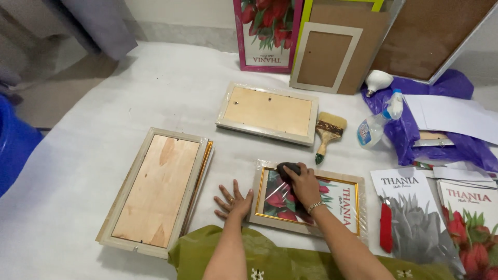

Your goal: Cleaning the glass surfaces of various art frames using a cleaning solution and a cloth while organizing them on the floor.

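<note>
Hands at small framed flower print (311, 199), face up on white sheet (129, 93).
Right hand (303, 184) closed on dark cloth (288, 169), pressed to the glazing near its top edge; left hand (233, 201) open, flat on sheet just beside frame's left edge. Judgement: wipe evenly, steadying the frame. Paintbrush (328, 133) lies near.

A small picture-framing workshop on a floor covered with a white sheet (129, 83): frames (267, 111) lie face down, beside a paintbrush (328, 132), spray bottle (376, 124) and flower prints (469, 218).

Right hand (303, 182) hides dark cloth (288, 168) partly; blue drum (13, 148) cropped.
</note>
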